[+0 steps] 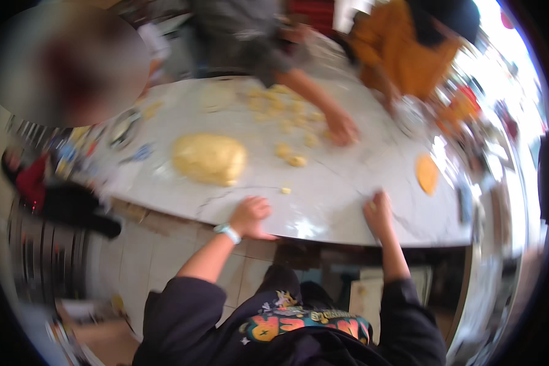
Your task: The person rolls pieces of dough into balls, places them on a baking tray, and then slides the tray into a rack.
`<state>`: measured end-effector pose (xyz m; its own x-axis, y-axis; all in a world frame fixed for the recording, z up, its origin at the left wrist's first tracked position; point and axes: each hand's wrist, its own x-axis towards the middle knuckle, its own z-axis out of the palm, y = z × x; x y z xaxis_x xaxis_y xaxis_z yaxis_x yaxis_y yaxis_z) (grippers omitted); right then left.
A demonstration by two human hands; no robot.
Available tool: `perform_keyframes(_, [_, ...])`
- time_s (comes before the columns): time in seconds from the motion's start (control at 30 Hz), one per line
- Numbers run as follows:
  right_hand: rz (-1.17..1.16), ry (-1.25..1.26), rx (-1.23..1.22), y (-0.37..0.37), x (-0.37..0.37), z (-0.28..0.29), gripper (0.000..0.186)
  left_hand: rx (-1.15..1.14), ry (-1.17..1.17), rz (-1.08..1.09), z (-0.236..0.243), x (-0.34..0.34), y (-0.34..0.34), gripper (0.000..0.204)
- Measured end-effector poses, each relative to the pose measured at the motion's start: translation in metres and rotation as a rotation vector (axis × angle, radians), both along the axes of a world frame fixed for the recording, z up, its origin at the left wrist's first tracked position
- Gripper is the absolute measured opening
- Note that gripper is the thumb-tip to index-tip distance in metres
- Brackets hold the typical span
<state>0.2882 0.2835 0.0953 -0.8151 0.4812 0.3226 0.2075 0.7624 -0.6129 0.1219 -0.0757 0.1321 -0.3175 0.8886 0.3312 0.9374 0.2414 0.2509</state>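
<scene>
My left hand rests at the near edge of the table, its thumb stretched out apart from the fingers and nothing visible in it. To the right, my right hand is closed above the tabletop; a small pale spot shows at its fingers, too blurred to name. A big smooth lump of yellow dough lies beyond my left hand. Between my hands sits a tiny dough bit. Farther off are several small dough pieces, and a co-worker's hand reaches down beside them.
The pale marbled table spans the view. At its right lies a flat orange oval piece, near a clear container by a person in orange. Blue-handled scissors and a tray lie left.
</scene>
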Motion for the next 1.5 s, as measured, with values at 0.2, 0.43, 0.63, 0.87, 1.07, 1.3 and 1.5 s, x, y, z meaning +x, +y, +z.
perform_keyframes(0.2, [0.029, 0.067, -0.338, -0.052, -0.066, 0.025, 0.024, 0.012, -0.016, 0.025, 0.008, 0.008, 0.006, 0.061])
perform_keyframes(0.43, [0.072, 0.122, -0.384, -0.038, 0.025, 0.036, 0.074, -0.049, -0.006, 0.055, 0.013, 0.012, 0.01, 0.062])
perform_keyframes(0.63, [0.21, 0.42, -1.081, -0.029, 0.047, 0.022, 0.056, -0.01, 0.064, -0.04, 0.002, 0.006, 0.026, 0.063])
perform_keyframes(0.87, [-0.105, 0.444, -2.115, -0.091, 0.259, -0.096, 0.038, -0.136, 0.094, -0.006, -0.004, 0.0, -0.002, 0.067])
perform_keyframes(1.07, [-0.942, 0.543, -1.51, 0.009, 0.372, -0.172, 0.039, -0.24, 0.161, 0.005, -0.009, -0.004, 0.001, 0.067])
perform_keyframes(1.3, [-1.305, 0.243, -0.306, 0.112, 0.371, -0.231, 0.044, -0.267, 0.357, 0.06, -0.022, -0.029, -0.026, 0.067])
perform_keyframes(1.5, [-1.61, 0.268, -0.044, 0.103, 0.358, -0.214, 0.046, -0.392, 0.172, 0.163, -0.018, -0.016, -0.021, 0.065])
